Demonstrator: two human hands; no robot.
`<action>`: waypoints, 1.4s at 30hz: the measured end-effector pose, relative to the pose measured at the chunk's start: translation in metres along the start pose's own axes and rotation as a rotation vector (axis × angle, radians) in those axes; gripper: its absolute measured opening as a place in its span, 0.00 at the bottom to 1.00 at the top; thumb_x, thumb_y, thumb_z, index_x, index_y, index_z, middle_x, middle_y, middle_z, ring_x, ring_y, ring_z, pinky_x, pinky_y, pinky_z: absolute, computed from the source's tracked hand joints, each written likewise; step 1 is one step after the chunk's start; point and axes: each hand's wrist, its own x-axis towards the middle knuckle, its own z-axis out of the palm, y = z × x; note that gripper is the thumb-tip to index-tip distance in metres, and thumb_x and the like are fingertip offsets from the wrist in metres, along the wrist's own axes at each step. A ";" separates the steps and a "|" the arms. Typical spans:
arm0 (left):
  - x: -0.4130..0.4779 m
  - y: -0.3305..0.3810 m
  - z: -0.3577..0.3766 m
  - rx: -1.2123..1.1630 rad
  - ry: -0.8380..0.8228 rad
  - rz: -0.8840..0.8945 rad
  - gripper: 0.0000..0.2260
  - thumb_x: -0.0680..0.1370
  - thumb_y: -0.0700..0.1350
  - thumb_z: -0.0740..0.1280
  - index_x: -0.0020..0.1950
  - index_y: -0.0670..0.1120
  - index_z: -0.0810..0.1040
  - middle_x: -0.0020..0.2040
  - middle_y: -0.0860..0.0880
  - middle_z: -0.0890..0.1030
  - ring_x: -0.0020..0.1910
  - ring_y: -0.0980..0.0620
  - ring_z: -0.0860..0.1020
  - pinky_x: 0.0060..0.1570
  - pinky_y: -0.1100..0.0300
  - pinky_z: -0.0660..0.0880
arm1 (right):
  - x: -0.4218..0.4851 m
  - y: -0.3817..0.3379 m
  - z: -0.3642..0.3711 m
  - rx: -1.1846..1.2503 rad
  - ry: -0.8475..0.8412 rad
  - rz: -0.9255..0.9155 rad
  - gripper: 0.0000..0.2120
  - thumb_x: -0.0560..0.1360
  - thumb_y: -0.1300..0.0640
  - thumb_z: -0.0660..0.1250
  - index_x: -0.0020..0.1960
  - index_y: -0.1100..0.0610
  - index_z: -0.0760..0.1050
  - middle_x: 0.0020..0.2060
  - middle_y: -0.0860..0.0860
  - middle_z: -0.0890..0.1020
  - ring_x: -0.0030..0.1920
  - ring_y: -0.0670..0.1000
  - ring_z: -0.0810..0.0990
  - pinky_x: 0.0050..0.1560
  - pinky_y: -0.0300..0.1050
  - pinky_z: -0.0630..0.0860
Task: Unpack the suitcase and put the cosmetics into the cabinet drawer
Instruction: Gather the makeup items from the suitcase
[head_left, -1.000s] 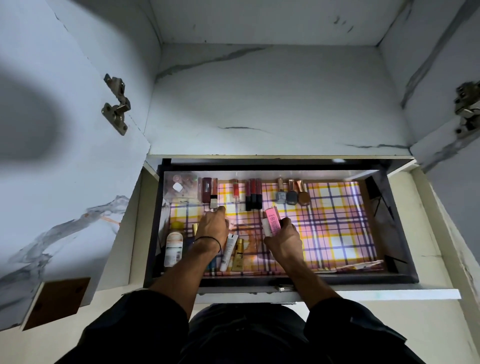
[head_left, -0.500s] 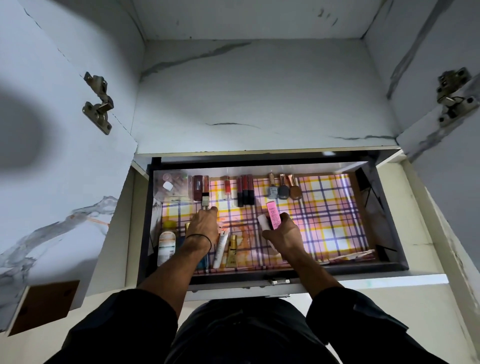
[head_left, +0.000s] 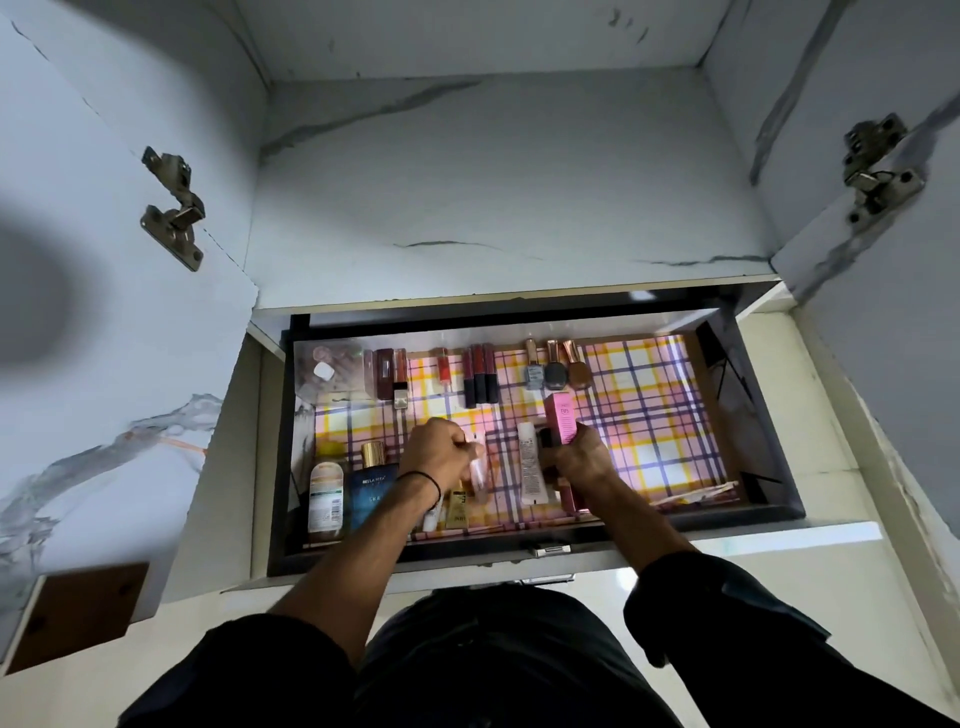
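Pink BB cream box (head_left: 561, 423), head view: gripped at lower end by right hand (head_left: 576, 462), upper end jutting above knuckles, over plaid liner (head_left: 649, 415) mid-drawer (head_left: 748, 415). White tube (head_left: 531, 467) flat on liner, just left of that hand. Left hand (head_left: 441, 457) curled round blurred pale tube (head_left: 478, 467). Blue perfume bottle (head_left: 375, 483) beside left wrist. Nail polish bottles (head_left: 555, 366) along back wall.
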 end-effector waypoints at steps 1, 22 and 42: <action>-0.001 -0.005 0.004 0.045 -0.033 -0.025 0.09 0.77 0.45 0.71 0.43 0.40 0.81 0.32 0.49 0.81 0.24 0.62 0.76 0.26 0.71 0.70 | 0.000 0.001 0.000 -0.014 0.006 0.010 0.12 0.72 0.66 0.73 0.55 0.62 0.79 0.46 0.58 0.86 0.43 0.57 0.87 0.44 0.55 0.85; 0.025 0.035 0.039 1.016 -0.105 0.925 0.19 0.77 0.34 0.64 0.66 0.48 0.72 0.66 0.49 0.70 0.64 0.47 0.65 0.61 0.49 0.68 | -0.026 0.000 -0.045 0.374 0.285 0.009 0.06 0.76 0.68 0.67 0.46 0.58 0.75 0.43 0.60 0.82 0.42 0.58 0.82 0.35 0.45 0.77; -0.001 -0.004 0.013 0.202 0.130 -0.072 0.04 0.78 0.41 0.69 0.50 0.42 0.80 0.46 0.46 0.84 0.46 0.48 0.83 0.47 0.57 0.80 | -0.012 -0.008 -0.001 -0.051 -0.077 -0.107 0.04 0.77 0.65 0.68 0.49 0.57 0.77 0.43 0.56 0.84 0.42 0.55 0.85 0.38 0.46 0.83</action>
